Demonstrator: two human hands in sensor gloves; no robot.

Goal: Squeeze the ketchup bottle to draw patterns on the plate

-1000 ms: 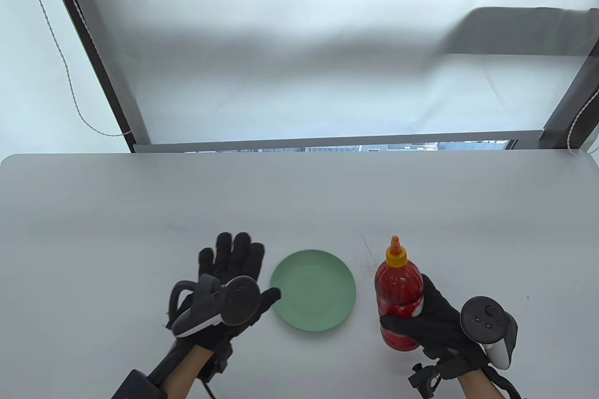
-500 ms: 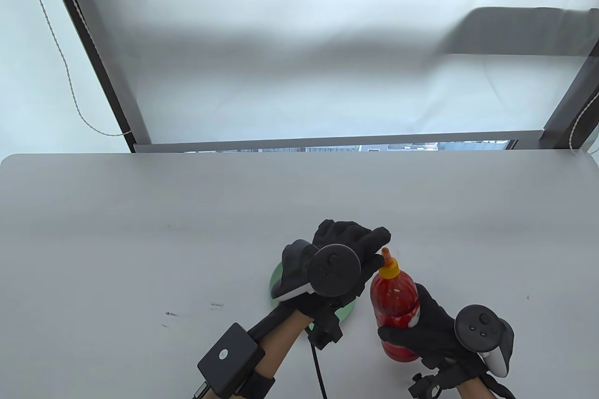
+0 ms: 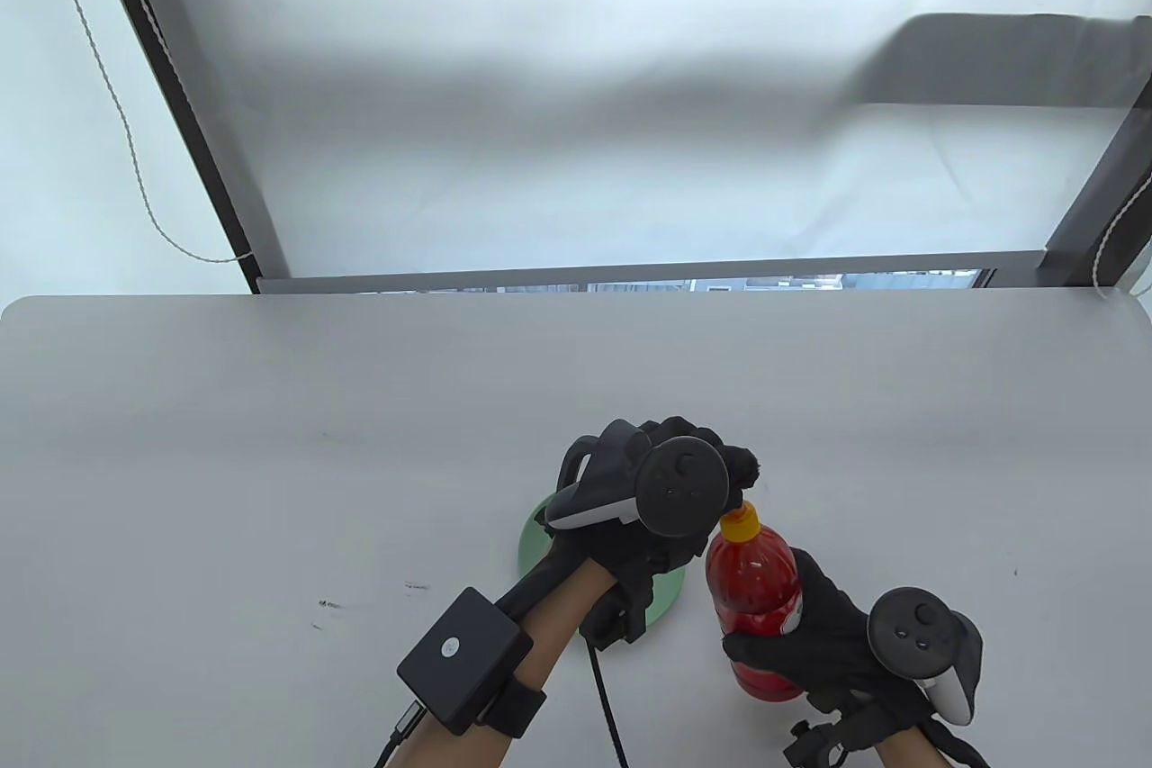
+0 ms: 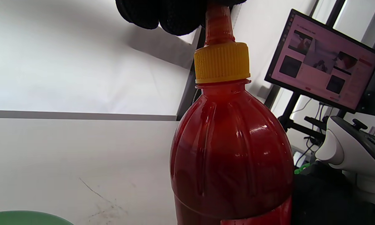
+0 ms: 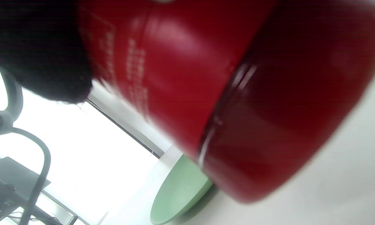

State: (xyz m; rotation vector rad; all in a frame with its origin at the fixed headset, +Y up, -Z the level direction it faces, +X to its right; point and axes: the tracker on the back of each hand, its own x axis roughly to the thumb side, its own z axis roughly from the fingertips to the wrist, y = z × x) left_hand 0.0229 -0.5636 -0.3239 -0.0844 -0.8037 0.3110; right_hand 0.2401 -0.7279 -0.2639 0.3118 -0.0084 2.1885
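Observation:
My right hand [image 3: 832, 633] grips the lower body of the red ketchup bottle [image 3: 754, 601] with a yellow cap [image 3: 741, 523], holding it upright just right of the green plate [image 3: 533, 534]. My left hand [image 3: 711, 466] reaches over the plate and its fingertips [image 4: 175, 15] close on the bottle's orange nozzle [image 4: 218, 26]. The plate is mostly hidden under the left hand and tracker. The right wrist view shows the bottle's base [image 5: 268, 125] close up and tilted, with the plate [image 5: 181, 190] behind it.
The grey table [image 3: 270, 444] spreads out around the plate and has small dark marks at the left [image 3: 328, 603]. A monitor [image 4: 323, 59] stands off to the right in the left wrist view. A window frame runs behind the table's far edge [image 3: 630, 277].
My left hand moved from beside the plate rightward over it and took hold of the bottle's nozzle. The bottle has shifted slightly left and nearer in my right hand.

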